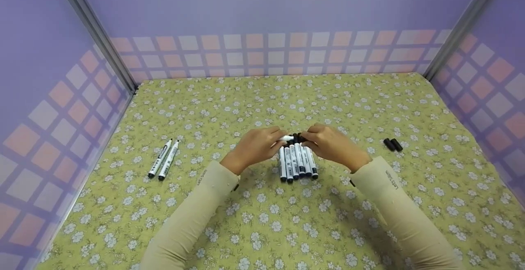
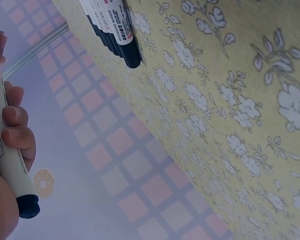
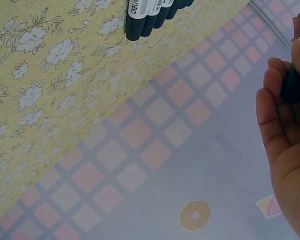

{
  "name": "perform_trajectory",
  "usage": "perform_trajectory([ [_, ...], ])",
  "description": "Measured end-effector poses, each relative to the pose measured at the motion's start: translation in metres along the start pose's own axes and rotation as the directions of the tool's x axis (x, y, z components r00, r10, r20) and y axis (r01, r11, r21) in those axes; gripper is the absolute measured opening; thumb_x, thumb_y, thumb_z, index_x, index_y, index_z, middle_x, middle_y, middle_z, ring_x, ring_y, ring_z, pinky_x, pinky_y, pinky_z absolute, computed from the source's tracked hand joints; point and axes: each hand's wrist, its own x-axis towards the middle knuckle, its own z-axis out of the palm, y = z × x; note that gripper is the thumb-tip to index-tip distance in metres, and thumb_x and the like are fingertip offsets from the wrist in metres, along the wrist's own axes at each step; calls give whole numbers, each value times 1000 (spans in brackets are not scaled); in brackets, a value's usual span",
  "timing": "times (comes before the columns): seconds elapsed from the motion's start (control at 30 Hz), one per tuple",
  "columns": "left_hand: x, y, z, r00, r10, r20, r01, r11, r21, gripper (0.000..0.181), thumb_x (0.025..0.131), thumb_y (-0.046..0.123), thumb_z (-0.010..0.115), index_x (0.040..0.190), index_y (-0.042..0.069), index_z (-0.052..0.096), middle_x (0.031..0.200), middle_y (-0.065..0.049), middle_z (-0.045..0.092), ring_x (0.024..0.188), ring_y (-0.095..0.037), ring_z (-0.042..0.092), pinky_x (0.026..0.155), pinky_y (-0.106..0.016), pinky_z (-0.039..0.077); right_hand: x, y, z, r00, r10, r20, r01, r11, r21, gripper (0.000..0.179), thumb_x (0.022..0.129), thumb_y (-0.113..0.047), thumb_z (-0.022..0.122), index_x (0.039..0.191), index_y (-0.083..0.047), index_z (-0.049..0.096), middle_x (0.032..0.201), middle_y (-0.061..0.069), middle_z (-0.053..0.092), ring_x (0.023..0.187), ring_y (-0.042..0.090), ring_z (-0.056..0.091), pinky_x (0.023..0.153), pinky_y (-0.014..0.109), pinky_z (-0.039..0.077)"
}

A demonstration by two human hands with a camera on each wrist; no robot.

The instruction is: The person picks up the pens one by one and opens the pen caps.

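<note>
My left hand [image 1: 255,145] grips a white-barrelled marker [image 2: 9,160], its dark end plug sticking out past the fingers in the left wrist view. Opposite it, my right hand [image 1: 331,145] pinches a black marker cap [image 3: 292,86] at the other end of that marker. Whether cap and marker are joined there is hidden by the fingers. Both hands are raised above the far end of a row of several white markers [image 1: 296,163], lying side by side with dark ends toward me; my hands partly cover their far ends in the head view.
To the left lie two uncapped markers [image 1: 165,160], nearly parallel. Two loose black caps [image 1: 393,144] rest on the right side. A yellow floral cloth [image 1: 262,220] covers the table, and purple walls [image 1: 262,15] with checked bands enclose its back and sides.
</note>
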Motion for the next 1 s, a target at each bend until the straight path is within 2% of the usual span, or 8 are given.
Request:
perform_trajectory([
  [0.2, -6, -7, -1, 998, -65, -12, 65, 998, -10, 22, 95, 20, 61, 111, 6, 68, 100, -7, 69, 75, -15, 67, 66, -28, 55, -1, 0, -1, 1000, -8, 1, 8, 1000, -12, 20, 89, -8, 68, 105, 3, 71, 84, 12, 67, 70, 19, 64, 61, 26, 54],
  [0.37, -12, -12, -2, 992, -128, -13, 128, 992, 11, 25, 97, 23, 59, 112, 6, 68, 100, -8, 70, 79, -15, 68, 66, -29, 56, 0, 0, -1, 1000, 4, 15, -4, 1000, -12, 19, 89, -8, 67, 104, 2, 72, 84, 12, 67, 70, 18, 64, 62, 26, 54],
  [0.5, -17, -18, -3, 983, -184, -25, 185, 982, 36, 25, 96, 24, 59, 109, 4, 70, 95, -9, 71, 77, -18, 67, 63, -30, 55, 0, 0, -1, 1000, 9, 11, -9, 1000, 0, 19, 90, -8, 67, 104, 2, 72, 85, 12, 67, 70, 18, 64, 62, 26, 54],
  [0.63, -23, -26, -6, 968, -251, -30, 251, 968, 12, 25, 96, 21, 60, 106, 0, 70, 90, -12, 70, 75, -21, 66, 62, -32, 55, -2, 0, -2, 1000, 2, 4, -2, 1000, -2, 19, 90, -9, 66, 105, 2, 71, 86, 12, 67, 71, 18, 64, 62, 27, 54],
  [0.83, -36, -40, -12, 927, -374, 16, 374, 925, -64, 25, 97, 19, 58, 107, -1, 69, 95, -16, 68, 78, -24, 66, 66, -36, 55, -3, 2, -2, 1000, -4, 5, 4, 1000, 5, 22, 91, -10, 66, 108, 3, 71, 87, 12, 67, 70, 18, 64, 61, 26, 53],
  [0.93, -43, -47, -16, 896, -442, 47, 445, 891, -92, 27, 98, 20, 56, 107, -2, 68, 98, -17, 65, 77, -25, 64, 67, -38, 54, -4, 2, -2, 1000, -7, 7, 7, 1000, 2, 21, 91, -10, 66, 107, 2, 71, 86, 12, 67, 70, 17, 63, 61, 26, 53],
  [1.0, -48, -52, -18, 868, -492, 67, 496, 861, -110, 29, 99, 21, 55, 109, -3, 68, 99, -17, 63, 77, -25, 63, 69, -38, 54, -4, 2, -2, 1000, -7, 9, 7, 1000, 2, 20, 91, -11, 66, 106, 2, 71, 86, 11, 67, 70, 17, 63, 61, 26, 53],
])
